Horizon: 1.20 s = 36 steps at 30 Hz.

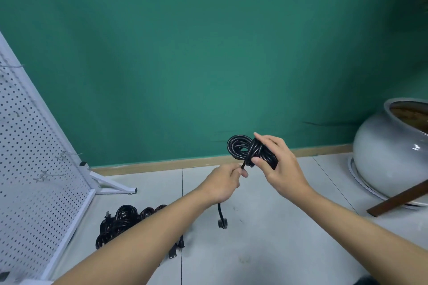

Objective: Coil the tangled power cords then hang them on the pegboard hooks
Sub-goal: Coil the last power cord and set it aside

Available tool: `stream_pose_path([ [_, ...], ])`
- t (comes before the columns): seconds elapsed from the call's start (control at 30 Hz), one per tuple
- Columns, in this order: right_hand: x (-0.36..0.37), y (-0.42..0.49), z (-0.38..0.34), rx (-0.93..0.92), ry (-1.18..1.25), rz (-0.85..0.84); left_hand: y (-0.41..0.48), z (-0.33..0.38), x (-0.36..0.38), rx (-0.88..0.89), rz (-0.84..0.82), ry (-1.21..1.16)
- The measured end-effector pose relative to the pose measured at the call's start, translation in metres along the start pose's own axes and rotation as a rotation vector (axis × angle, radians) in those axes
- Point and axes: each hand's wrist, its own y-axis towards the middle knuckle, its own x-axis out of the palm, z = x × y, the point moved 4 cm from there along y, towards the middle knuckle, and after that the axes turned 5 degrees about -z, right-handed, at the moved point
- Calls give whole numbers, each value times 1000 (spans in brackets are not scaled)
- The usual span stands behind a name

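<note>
My right hand (275, 164) grips a black power cord coil (240, 148) held up in front of the green wall, fingers wrapped round its bundled middle. Just below and to the left, my left hand (222, 183) pinches the cord's loose tail where it leaves the coil. The tail hangs down under that hand and ends in a black plug (222, 223) above the floor. A pile of black cords (122, 222) lies on the floor tiles at lower left, partly hidden by my left forearm. The white pegboard (30, 157) leans at the far left with wire hooks (63, 154) sticking out.
The pegboard's white stand foot (115, 186) reaches out over the floor by the wall. A large grey ceramic pot (389, 155) sits at the right on a white base, with a brown wooden bar (398, 201) leaning in front of it.
</note>
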Motion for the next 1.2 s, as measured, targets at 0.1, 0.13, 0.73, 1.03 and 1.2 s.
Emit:
stream_pose_path([
  [0.1, -1, -1, 8, -42, -147, -3, -6, 15, -7, 38, 52, 233],
  [0.13, -1, -1, 9, -56, -186, -3, -9, 18, -10, 52, 72, 307],
  [0.73, 6, -3, 14, 139, -98, -373, -30, 35, -38, 774, 397, 970],
  [1.03, 13, -16, -2, 41, -131, -689, -23, 40, -34, 689, 220, 721],
  [1.2, 19, -22, -17, 58, 40, -720, -14, 18, -53, 373, 43, 138],
])
